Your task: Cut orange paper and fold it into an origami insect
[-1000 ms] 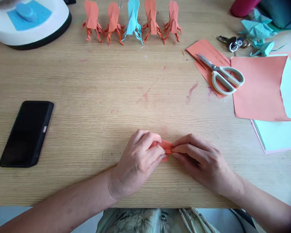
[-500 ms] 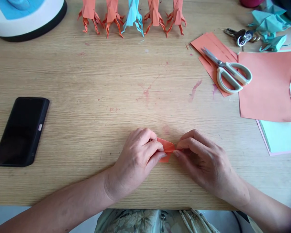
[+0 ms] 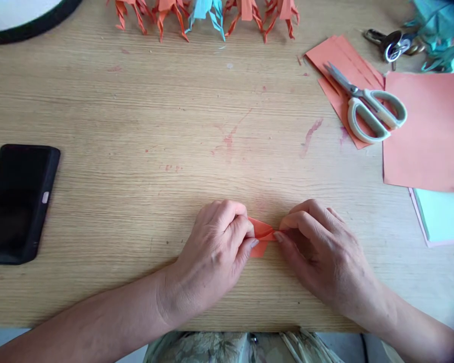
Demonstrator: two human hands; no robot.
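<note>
Across one wooden table [image 3: 166, 111], the left hand [image 3: 221, 247] and right hand [image 3: 329, 252] work at lower centre, one smartphone [image 3: 15, 201] lies far left, one pair of scissors [image 3: 354, 91] upper right, five origami figures [image 3: 245, 10] along the top. Both hands' fingertips pinch one folded orange paper [image 3: 260, 229] between them. Whole a second ago, phone and figures are now cropped by the frame.

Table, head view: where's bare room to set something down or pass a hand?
Biggest: table middle, between phone, row of paper figures, scissors, left hand and right hand; some stains. Smaller: between phone and left forearm. Crowded: far right, where scissors, orange sheet, keys and teal paper shapes bunch up; also between the hands, at the orange folded paper.
</note>
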